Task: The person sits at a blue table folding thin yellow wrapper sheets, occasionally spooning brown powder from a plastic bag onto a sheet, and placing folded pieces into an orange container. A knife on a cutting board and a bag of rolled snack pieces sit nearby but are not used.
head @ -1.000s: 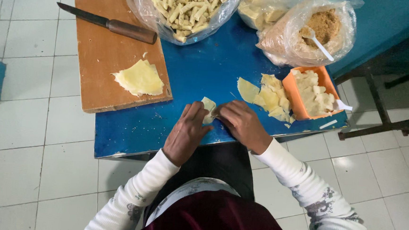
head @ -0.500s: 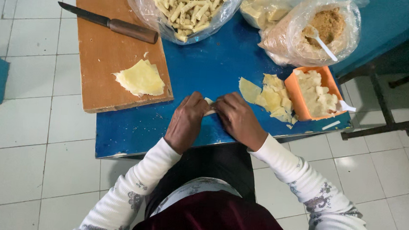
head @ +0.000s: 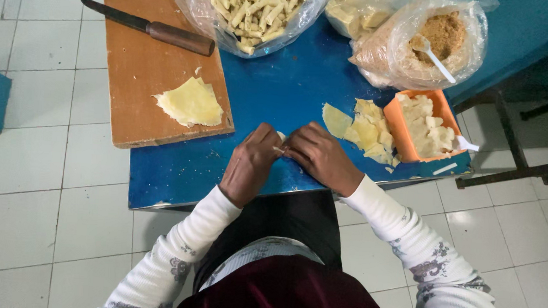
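Rolling's basically closed up now: left hand point(head: 250, 163) and right hand point(head: 320, 157) have come together, fingertips pinching a small pale wrapper roll point(head: 279, 145) on the blue table point(head: 177, 176), at 6 o'clock from the bag of finished rolls point(head: 251, 7). A second ago the wrapper showed wider between the hands; now it's mostly hidden.

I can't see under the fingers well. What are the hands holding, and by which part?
Both hands, left hand and right hand, pinch a small pale wrapper between their fingertips; which part cannot be told.
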A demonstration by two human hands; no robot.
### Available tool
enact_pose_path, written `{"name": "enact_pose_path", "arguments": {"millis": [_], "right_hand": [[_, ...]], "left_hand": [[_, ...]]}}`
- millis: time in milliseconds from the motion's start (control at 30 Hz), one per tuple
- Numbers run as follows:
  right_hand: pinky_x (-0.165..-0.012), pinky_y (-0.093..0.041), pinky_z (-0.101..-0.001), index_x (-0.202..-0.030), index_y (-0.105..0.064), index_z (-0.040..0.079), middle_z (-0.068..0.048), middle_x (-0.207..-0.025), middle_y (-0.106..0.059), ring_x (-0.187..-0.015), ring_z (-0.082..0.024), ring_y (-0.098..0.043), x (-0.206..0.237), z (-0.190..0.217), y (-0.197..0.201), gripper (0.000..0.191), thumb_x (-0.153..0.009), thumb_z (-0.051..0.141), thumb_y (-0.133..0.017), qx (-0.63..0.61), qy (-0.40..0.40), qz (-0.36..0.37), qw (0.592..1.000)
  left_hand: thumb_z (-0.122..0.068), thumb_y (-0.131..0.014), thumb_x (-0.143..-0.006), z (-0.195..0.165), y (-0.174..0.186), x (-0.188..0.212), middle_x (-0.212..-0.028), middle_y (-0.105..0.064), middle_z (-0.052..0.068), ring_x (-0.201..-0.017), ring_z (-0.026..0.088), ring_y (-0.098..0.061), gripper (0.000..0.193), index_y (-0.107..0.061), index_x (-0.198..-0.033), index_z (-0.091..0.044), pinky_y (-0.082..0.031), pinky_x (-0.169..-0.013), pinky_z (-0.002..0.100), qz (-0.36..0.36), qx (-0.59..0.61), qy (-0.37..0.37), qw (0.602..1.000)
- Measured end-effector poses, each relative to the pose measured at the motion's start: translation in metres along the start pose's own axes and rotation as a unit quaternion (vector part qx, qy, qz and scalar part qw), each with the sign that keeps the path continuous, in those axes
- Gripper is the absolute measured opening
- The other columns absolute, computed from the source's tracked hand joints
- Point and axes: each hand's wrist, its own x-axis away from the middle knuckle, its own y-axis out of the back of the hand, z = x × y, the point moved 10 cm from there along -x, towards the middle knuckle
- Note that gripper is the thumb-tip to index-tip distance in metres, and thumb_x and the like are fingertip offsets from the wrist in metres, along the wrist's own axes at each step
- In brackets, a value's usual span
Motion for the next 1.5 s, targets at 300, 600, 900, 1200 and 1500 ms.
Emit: {"name": "enact_pose_path", "arguments": {"millis": [300,600,900,1200,1500], "right_hand": [[-0.084,-0.052,-0.0398,-0.102,-0.071,0.001,-0.01,-0.102,-0.064,-0.097,-0.029,-0.061,0.003,0.006,0.004,0.018,-0.09,0.012,-0.078,0.029,-0.019,-0.049,0.998],[-0.093,-0.051,-0.0379,-0.115,-0.071,0.004,-0.01,-0.112,-0.064,-0.105,-0.028,-0.059,0.006,0.012,-0.001,0.028,-0.087,0.006,-0.066,0.118,0.001,-0.03,0.993],[-0.093,-0.047,-0.0428,-0.131,-0.065,0.009,-0.007,-0.129,-0.064,-0.115,-0.027,-0.056,0.008,0.02,-0.002,0.041,-0.09,0.007,-0.064,0.173,-0.017,-0.016,0.985],[-0.092,-0.047,-0.0419,-0.145,-0.059,0.016,-0.014,-0.129,-0.053,-0.109,-0.033,-0.049,-0.017,-0.014,-0.014,0.066,-0.084,-0.007,-0.066,0.032,-0.043,0.022,0.998],[-0.085,-0.05,-0.0404,-0.147,-0.056,0.009,-0.01,-0.101,-0.064,-0.093,-0.029,-0.059,-0.026,-0.018,-0.012,0.049,-0.099,0.004,-0.068,-0.005,-0.029,-0.03,0.999]], "left_hand": [[-0.005,-0.062,-0.096,-0.005,0.007,-0.002,-0.106,-0.052,0.019,-0.098,0.039,-0.058,0.012,-0.054,-0.093,0.004,-0.048,-0.08,0.048,-0.028,-0.021,-0.013,0.999],[-0.004,-0.066,-0.09,-0.008,0.01,0.0,-0.105,-0.054,0.014,-0.097,0.033,-0.059,0.011,-0.061,-0.099,0.0,-0.05,-0.078,0.045,-0.023,-0.072,-0.007,0.997],[-0.005,-0.069,-0.089,-0.002,0.014,0.006,-0.108,-0.053,0.015,-0.102,0.035,-0.055,0.023,-0.062,-0.11,0.001,-0.051,-0.082,0.045,-0.055,-0.107,0.029,0.992],[-0.004,-0.067,-0.091,-0.011,0.03,0.012,-0.108,-0.053,0.016,-0.103,0.036,-0.059,0.023,-0.061,-0.113,0.0,-0.052,-0.079,0.045,-0.066,-0.13,0.04,0.989],[-0.003,-0.066,-0.091,-0.002,0.031,0.017,-0.111,-0.058,0.016,-0.104,0.037,-0.061,0.027,-0.061,-0.117,-0.001,-0.053,-0.08,0.046,-0.083,-0.089,0.074,0.99]]}}
